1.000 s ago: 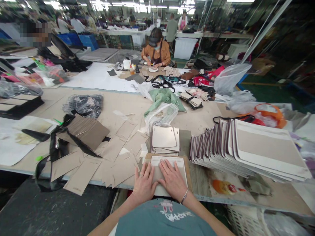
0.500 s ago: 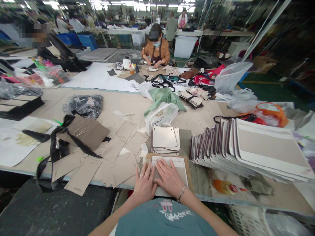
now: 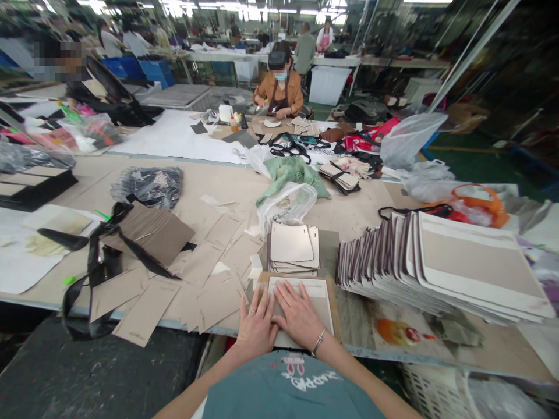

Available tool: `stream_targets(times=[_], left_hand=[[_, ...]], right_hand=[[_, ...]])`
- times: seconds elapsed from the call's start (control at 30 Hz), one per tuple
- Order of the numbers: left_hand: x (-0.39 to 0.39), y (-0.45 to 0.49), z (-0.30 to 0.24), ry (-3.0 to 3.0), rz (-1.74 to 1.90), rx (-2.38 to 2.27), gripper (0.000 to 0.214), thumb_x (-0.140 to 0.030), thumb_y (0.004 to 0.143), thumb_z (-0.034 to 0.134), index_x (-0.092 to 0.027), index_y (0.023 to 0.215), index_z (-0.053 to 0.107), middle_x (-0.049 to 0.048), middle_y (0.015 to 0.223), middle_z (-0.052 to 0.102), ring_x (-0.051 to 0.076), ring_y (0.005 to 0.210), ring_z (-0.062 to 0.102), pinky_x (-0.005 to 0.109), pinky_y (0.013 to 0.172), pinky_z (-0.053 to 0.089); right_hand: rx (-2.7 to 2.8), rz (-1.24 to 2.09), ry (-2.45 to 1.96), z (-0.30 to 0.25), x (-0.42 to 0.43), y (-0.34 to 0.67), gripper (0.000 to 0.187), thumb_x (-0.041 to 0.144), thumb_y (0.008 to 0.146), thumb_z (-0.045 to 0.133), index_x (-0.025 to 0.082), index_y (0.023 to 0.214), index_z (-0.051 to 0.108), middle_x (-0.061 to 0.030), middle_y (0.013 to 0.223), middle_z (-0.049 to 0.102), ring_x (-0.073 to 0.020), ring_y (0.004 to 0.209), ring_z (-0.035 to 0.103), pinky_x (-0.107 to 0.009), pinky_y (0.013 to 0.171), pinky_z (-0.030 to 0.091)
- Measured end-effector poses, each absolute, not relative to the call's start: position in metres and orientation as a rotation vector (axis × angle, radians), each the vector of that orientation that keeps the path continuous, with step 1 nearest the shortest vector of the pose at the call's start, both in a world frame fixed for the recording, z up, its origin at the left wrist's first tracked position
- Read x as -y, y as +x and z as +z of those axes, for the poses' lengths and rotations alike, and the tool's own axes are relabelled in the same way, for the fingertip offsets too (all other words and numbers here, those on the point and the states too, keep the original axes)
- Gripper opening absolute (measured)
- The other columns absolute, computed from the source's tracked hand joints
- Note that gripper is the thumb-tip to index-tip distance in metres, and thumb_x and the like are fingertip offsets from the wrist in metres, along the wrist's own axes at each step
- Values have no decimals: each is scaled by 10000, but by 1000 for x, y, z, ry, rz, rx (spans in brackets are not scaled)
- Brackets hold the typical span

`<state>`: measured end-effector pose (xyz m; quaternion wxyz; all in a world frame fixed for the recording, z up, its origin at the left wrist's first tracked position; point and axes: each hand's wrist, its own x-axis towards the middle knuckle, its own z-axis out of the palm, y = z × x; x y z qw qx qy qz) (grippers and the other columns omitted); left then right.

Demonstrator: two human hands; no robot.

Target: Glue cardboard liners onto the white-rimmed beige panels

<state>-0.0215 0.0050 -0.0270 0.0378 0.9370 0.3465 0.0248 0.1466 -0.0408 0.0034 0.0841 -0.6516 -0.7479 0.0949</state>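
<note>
Flat on a white-edged panel with a grey-beige middle (image 3: 322, 302) lie both of my hands, close to the table's front edge. My left hand (image 3: 257, 320) rests along the panel's left side, fingers stretched out. Over its middle, my right hand (image 3: 299, 311) spreads its fingers, the thumb close to my left hand. Under the panel shows a brown board (image 3: 335, 317). Just beyond it sits a short stack of smaller cream panels with dark edges (image 3: 290, 243).
A long leaning row of dark-edged panels (image 3: 476, 250) stands at right. Loose beige card pieces (image 3: 218, 302) and a strapped card bundle (image 3: 151, 233) lie at left. A green plastic bag (image 3: 290, 174) is ahead. Across the table a person (image 3: 279, 93) works.
My hands stay in place on the panel. Across the table, the person's hand has lifted away from the round white piece and moved slightly left.
</note>
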Motion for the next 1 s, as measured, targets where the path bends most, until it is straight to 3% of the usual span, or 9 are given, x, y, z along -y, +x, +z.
stream_targets(times=[0.37, 0.6, 0.67, 0.83, 1.0], left_hand=[[-4, -20, -26, 2904, 117, -1082, 576, -380, 839, 425, -184, 1380, 382, 115, 1450, 357, 339, 1365, 203, 621, 1070, 86], [-3, -18, -22, 2929, 117, -1092, 547, -401, 873, 394, -180, 1373, 391, 123, 1456, 342, 357, 1361, 208, 654, 1042, 138], [-3, -17, -21, 2926, 112, -1102, 548, -394, 869, 401, -181, 1373, 391, 125, 1459, 337, 356, 1365, 198, 654, 1043, 142], [-2, -18, -25, 2920, 131, -1118, 537, -373, 878, 390, -178, 1378, 381, 125, 1461, 332, 354, 1364, 202, 658, 1041, 144], [-2, -19, -29, 2927, 132, -1157, 528, -354, 890, 371, -191, 1392, 351, 107, 1473, 312, 350, 1368, 191, 653, 1046, 141]], right_hand=[[2181, 281, -1976, 7, 52, 151, 652, 515, 901, 419, 152, 1418, 255, -92, 1492, 203, -235, 1373, 120, -514, 1111, 126], [1977, 186, -2288, -5, 89, 185, 649, 473, 916, 377, 108, 1428, 216, -106, 1491, 189, -247, 1377, 99, -543, 1103, 104], [1835, 145, -2394, -9, 97, 197, 635, 436, 910, 390, 76, 1414, 249, -135, 1478, 226, -266, 1370, 133, -540, 1100, 136], [1434, 87, -2418, -10, 108, 206, 577, 330, 895, 391, 76, 1400, 275, -166, 1377, 395, -247, 1269, 361, -388, 1032, 360], [1314, 159, -2396, -6, 117, 196, 532, 297, 845, 447, 115, 1341, 387, -149, 1204, 531, -267, 1132, 493, -381, 967, 429]])
